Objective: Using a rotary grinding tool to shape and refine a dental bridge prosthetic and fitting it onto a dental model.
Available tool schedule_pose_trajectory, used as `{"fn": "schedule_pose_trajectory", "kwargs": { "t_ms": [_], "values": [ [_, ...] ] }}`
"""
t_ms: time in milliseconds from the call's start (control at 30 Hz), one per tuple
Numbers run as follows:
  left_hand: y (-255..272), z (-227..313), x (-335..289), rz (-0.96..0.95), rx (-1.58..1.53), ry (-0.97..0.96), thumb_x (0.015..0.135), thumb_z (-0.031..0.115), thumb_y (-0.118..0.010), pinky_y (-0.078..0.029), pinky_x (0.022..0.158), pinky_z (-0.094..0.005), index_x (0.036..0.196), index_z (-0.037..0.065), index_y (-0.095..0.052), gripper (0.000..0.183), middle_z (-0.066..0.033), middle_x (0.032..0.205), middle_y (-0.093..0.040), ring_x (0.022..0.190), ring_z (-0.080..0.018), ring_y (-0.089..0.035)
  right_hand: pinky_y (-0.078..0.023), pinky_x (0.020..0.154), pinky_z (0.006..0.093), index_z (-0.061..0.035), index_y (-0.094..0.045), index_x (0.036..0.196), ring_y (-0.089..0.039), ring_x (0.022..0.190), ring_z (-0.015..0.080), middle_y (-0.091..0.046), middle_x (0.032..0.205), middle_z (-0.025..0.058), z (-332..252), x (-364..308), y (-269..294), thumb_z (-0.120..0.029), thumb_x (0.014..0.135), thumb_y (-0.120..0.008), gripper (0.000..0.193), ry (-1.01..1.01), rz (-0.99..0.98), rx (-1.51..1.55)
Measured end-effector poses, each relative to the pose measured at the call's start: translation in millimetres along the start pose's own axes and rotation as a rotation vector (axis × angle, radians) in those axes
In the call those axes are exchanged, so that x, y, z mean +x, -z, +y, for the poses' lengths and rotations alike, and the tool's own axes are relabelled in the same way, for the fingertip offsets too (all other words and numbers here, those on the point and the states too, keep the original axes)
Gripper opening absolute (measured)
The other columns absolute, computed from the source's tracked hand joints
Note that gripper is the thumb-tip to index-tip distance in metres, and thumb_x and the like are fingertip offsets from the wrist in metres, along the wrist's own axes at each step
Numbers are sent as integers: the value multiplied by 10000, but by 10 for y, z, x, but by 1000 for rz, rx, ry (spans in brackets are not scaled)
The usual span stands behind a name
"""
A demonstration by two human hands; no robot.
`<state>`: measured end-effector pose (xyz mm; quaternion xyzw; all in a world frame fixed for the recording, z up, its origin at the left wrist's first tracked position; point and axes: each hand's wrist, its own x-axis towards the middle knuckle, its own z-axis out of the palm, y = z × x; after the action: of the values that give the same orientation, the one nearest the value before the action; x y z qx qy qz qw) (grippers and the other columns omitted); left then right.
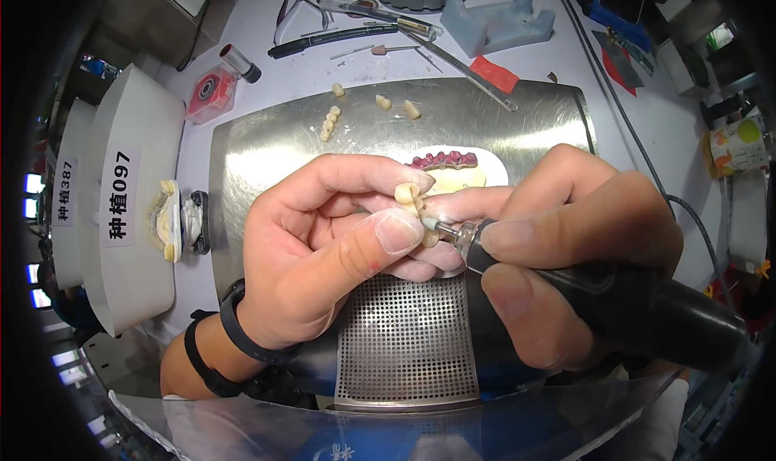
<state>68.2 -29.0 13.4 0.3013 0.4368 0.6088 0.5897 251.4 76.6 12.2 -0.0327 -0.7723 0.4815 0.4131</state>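
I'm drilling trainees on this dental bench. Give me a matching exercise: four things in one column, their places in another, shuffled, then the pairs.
Things:
1. tooth piece
2. rotary handpiece
3. pink-gummed dental model
4. red block

Places:
A. on the white bench beyond the steel tray
B. gripped in the right hand
C. pinched in the left hand
D. on the steel tray, behind the hands

Pairs: 1-C, 2-B, 3-D, 4-A
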Motion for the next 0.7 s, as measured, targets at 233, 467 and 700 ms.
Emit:
{"fn": "schedule_pose_trajectory", "kwargs": {
  "t_ms": [233, 467, 700],
  "values": [
    [6, -3, 29, -38, -11, -40, 908, 113, -643, -532, 667, -236, 1143, -28, -538, 293, -108, 939, -637, 802, -123, -630, -593, 766, 403, -19, -497, 1025, -686, 893, 276, -563, 802, 125, -269, 90, 112, -97, 896, -631, 201, -328, -36, 20],
    [251, 203, 108, 89, 950, -621, 858, 16, -648, -520, 622, -258, 1028, 2, -651, 171, -118, 936, -656, 694, -143, -634, -359, 436, 220, -33, -584, 902, -480, 506, 68, -588, 707, 54, 182, 294, 555, -282, 885, -627, 253, -704, 326, 428],
    [314, 154, 164, 150, 1456, -702, 771, 80, -715, -499, 596, -325, 890, 65, -702, 120, -59, 841, -636, 654, -224, -627, -409, 531, 250, -43, -545, 892, -537, 579, 137, -624, 805, 105, 550, 661, 725, -342, 949, -565, 306, -826, 357, 410]
  ]
}}
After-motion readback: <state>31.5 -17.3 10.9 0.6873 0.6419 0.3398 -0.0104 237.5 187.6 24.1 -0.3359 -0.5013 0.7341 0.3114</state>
